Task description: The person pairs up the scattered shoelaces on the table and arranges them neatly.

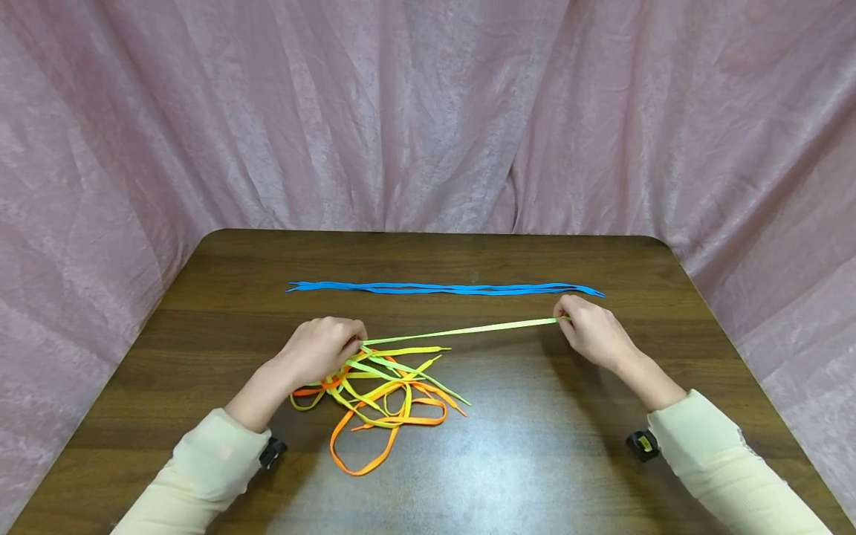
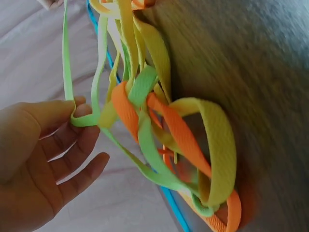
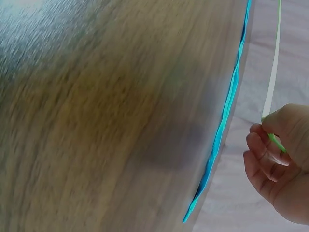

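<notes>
Head view: green lace (image 1: 498, 327) roughly crosswise

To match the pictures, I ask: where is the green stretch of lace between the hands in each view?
Head: green stretch just below centre, slanting up rightward.
Left wrist: upper left, running to top edge.
Right wrist: upper right, also reaching top edge.
Shared landmark: the blue strands, seen in all three.

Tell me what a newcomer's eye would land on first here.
Probably the bright tangle of orange, yellow and green laces, on the table beside the person's left hand. Next, the straight green lace stretched between that hand and the right hand. Beyond it, blue laces lie side to side across the table's far part.
</notes>
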A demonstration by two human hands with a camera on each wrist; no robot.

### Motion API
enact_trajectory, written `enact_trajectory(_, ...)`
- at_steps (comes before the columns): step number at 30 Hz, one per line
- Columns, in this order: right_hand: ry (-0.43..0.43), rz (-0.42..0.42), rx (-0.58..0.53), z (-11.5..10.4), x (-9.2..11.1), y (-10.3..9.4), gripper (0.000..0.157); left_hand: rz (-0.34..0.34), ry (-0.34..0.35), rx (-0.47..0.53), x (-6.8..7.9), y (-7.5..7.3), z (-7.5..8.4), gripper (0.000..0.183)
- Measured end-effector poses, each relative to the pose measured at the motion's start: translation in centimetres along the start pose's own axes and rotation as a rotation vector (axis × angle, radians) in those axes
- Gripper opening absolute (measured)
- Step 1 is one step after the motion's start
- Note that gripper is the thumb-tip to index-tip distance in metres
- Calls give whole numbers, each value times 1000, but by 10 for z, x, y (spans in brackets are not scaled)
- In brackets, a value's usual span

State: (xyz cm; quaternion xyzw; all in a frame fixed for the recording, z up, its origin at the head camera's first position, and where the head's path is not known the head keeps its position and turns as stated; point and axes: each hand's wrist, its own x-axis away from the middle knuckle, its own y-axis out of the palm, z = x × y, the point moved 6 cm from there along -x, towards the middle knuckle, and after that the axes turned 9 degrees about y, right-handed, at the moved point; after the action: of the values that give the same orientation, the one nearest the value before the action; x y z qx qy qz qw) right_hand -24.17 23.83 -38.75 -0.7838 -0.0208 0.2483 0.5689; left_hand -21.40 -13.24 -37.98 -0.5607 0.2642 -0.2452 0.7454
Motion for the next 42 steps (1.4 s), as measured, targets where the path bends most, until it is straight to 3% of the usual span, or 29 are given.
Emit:
enact_trajectory(15, 139, -8, 10, 38, 6, -14, 10, -21, 80, 8, 11, -7, -4, 4)
enact_trajectory(32, 239, -14, 19, 74, 18, -27, 8, -6, 45, -4, 22, -19, -13, 5)
enact_trajectory(42, 283, 45, 38, 92, 26, -46, 8, 40, -15, -14, 33, -31, -26, 7)
